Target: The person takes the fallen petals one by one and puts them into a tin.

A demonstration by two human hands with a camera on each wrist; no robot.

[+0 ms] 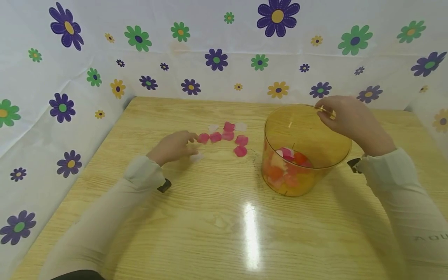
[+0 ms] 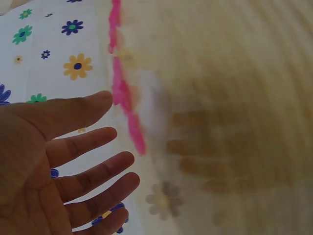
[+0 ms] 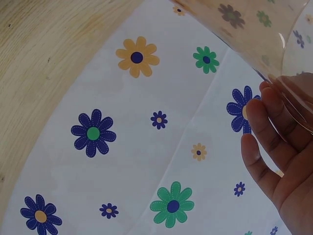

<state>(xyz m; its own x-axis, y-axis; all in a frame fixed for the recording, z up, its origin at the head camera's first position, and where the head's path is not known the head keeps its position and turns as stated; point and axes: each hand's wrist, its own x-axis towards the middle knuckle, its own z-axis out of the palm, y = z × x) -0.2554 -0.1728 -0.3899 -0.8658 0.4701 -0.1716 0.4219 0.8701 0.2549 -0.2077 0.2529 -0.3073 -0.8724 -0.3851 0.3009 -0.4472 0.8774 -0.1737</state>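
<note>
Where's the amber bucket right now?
In the head view, the amber bucket is in the right half of the image, just right of the loose pink and white petals on the wooden table.

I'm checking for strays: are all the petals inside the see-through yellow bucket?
No, several pink and white petals lie on the table near the left hand, outside the bucket.

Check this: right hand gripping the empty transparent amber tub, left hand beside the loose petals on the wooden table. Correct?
Not quite: the transparent amber tub is not empty; the head view shows petals inside. The right hand grips it, and the left hand is beside the loose petals on the wooden table.
</note>
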